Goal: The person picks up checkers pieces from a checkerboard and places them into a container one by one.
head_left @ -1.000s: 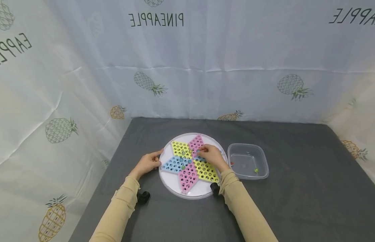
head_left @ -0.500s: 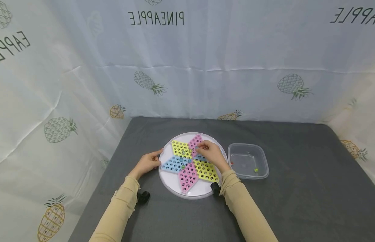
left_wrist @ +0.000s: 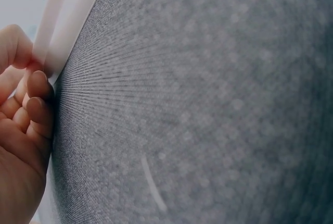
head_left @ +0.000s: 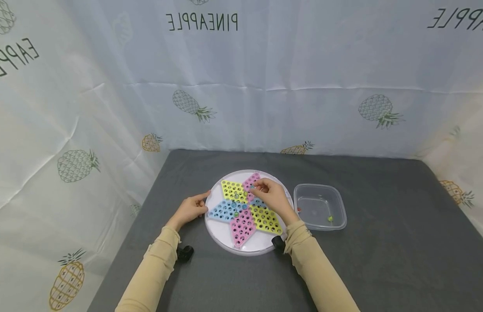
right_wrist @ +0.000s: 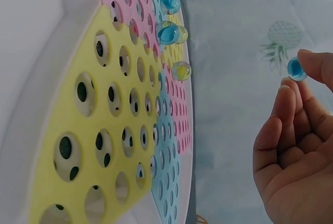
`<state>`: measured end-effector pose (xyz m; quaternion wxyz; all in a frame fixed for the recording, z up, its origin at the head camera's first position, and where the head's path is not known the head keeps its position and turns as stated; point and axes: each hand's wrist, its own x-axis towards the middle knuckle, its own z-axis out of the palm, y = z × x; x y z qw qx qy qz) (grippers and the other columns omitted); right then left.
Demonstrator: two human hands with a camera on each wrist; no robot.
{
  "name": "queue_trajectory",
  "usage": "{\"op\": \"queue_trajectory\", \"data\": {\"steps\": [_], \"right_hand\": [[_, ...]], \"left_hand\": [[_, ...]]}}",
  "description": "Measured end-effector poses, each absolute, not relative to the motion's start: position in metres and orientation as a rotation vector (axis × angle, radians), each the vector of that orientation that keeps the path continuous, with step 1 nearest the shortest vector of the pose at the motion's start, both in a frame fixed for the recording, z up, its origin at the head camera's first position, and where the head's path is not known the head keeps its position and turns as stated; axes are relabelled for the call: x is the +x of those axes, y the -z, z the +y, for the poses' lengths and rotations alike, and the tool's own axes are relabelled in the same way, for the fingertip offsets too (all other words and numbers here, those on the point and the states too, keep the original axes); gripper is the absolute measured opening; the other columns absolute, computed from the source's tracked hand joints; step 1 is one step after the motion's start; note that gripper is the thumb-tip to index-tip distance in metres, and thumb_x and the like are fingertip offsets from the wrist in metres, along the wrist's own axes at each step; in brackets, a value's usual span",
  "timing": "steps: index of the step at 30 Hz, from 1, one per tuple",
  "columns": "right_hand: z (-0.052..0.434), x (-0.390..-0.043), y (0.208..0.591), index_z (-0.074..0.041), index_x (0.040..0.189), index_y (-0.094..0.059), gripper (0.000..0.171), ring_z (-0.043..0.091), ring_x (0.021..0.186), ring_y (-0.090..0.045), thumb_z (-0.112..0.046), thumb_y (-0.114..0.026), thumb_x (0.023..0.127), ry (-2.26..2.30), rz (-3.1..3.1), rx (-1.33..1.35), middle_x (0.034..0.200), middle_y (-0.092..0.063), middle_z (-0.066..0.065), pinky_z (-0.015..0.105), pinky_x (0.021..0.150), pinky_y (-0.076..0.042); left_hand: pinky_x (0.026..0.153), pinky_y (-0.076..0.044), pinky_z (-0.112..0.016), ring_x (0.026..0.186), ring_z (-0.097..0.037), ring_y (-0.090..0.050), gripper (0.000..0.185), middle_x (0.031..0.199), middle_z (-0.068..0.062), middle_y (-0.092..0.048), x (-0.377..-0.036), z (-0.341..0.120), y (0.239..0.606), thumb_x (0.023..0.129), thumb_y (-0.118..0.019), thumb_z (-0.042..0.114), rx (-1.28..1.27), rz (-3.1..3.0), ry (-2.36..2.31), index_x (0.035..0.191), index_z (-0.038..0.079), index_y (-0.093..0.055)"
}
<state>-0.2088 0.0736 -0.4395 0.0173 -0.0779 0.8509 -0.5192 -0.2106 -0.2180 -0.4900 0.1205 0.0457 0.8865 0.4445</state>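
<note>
Between thumb and fingertips, my right hand (head_left: 273, 197) pinches a blue glass marble (right_wrist: 296, 69), raised above the board in the right wrist view. Under it lies a round white Chinese checkers board (head_left: 222, 236) with a star of pink, yellow and blue perforated panels. Several marbles sit near the star's middle, among them a green one (head_left: 236, 214), a blue one (right_wrist: 167, 33) and a yellowish one (right_wrist: 181, 71). At the board's left rim, my left hand (head_left: 189, 210) holds the edge with thumb and index finger; its other fingers are curled in the left wrist view.
A clear plastic container (head_left: 319, 188) stands just right of the board, with a green-yellow marble (head_left: 330, 219) and a small reddish item (head_left: 299, 210) inside. Dark grey cloth (head_left: 381, 242) covers the table. Pineapple-print curtains (head_left: 303, 65) hang behind and at the sides.
My right hand has lifted slightly up and away from the star's middle, with the blue marble between its fingertips. My left hand stays at the rim.
</note>
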Motion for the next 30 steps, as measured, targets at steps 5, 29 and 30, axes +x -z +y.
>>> {"op": "queue_trajectory", "data": {"steps": [5, 29, 30], "right_hand": [[0.076, -0.203, 0.434, -0.012, 0.102, -0.066, 0.025, 0.014, 0.075, -0.054, -0.029, -0.067, 0.084, 1.641, 2.656, -0.266, 0.088, -0.062, 0.005, 0.027, 0.068, -0.045], [0.116, -0.185, 0.432, -0.012, 0.099, -0.066, 0.024, 0.010, 0.071, -0.054, -0.029, -0.068, 0.083, 1.730, 2.697, -0.327, 0.086, -0.061, 0.005, 0.024, 0.063, -0.044], [0.117, -0.185, 0.432, -0.012, 0.099, -0.065, 0.024, 0.010, 0.072, -0.054, -0.029, -0.068, 0.083, 1.734, 2.690, -0.318, 0.087, -0.061, 0.005, 0.024, 0.064, -0.044]], "left_hand": [[0.052, -0.037, -0.025, 0.056, -0.013, -0.044, 0.063, 0.068, 0.000, -0.049, -0.212, -0.218, 0.490, 0.076, -0.061, 0.009, 0.096, 2.589, -1.303, 0.138, 0.014, -0.047], [0.051, -0.037, -0.025, 0.054, -0.012, -0.043, 0.063, 0.067, 0.000, -0.051, -0.211, -0.218, 0.491, 0.076, -0.060, 0.009, 0.122, 2.601, -1.306, 0.138, 0.015, -0.047], [0.051, -0.037, -0.024, 0.054, -0.012, -0.043, 0.063, 0.066, 0.001, -0.051, -0.211, -0.218, 0.491, 0.076, -0.060, 0.010, 0.116, 2.601, -1.305, 0.138, 0.016, -0.047]]}}
